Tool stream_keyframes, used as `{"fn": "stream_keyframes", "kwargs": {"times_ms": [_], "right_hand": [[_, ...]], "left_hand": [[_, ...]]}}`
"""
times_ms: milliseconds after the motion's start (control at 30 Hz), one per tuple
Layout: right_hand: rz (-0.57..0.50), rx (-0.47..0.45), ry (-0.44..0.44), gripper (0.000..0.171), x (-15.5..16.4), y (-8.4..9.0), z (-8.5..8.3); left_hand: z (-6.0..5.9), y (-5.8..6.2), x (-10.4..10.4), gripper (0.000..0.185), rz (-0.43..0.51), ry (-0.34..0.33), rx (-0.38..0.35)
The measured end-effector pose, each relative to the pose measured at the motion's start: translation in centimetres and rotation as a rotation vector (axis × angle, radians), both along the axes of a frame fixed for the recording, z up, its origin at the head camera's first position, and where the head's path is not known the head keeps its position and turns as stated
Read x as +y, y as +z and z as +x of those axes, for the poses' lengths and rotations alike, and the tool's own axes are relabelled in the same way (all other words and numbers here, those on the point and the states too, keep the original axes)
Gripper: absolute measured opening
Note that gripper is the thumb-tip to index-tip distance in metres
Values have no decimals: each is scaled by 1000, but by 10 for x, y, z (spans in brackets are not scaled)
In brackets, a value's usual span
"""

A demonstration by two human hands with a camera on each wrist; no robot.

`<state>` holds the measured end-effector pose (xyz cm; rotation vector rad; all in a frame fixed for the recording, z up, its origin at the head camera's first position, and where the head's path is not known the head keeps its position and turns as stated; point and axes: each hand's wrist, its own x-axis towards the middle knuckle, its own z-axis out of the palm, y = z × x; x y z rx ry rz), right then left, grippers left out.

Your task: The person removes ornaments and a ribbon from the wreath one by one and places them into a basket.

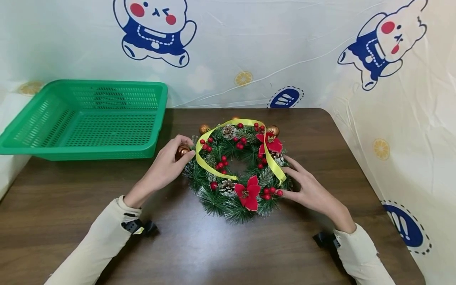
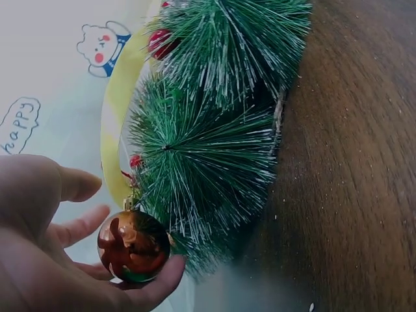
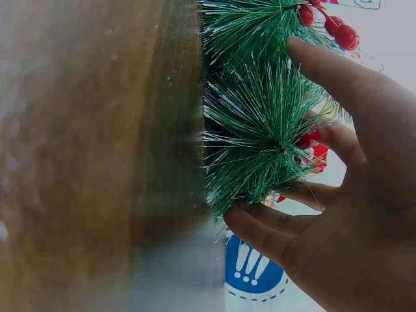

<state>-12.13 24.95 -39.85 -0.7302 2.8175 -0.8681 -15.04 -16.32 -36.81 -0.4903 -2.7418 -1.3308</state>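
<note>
Both hands are working the wreath (image 1: 239,170) at the middle of the desk (image 1: 178,245).
We are pinching the copper bauble (image 2: 134,245) at the wreath's left edge with our left hand (image 1: 167,164), while our right hand (image 1: 308,188) is spreading its fingers (image 3: 338,78) against the right edge; a hard tug could be snapping the bauble off.

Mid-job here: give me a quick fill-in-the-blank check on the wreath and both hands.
1. The left hand pinches a shiny ____ ball at the wreath's edge.
2. A ____ ribbon loops across the wreath.
3. The right hand touches the wreath's ____ side.
4. The green basket sits at the table's far ____ corner.

Missing words: copper; yellow; right; left
</note>
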Motion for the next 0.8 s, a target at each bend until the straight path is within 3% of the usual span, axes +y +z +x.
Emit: {"fn": "stream_keyframes", "kwargs": {"times_ms": [233,433,533,667,800], "right_hand": [[-1,-8,-1,68,1,0,0],[1,-17,0,68,0,1,0],[4,-17,-1,67,0,1,0],[8,-17,-4,67,0,1,0],[9,-17,-1,67,0,1,0]], "left_hand": [[3,1,3,33,-64,-51,152],[7,-3,6,26,-196,-116,176],[5,-7,8,18,-200,-87,207],[0,-10,9,9,-113,12,232],[-2,-11,7,4,-10,111,190]]}}
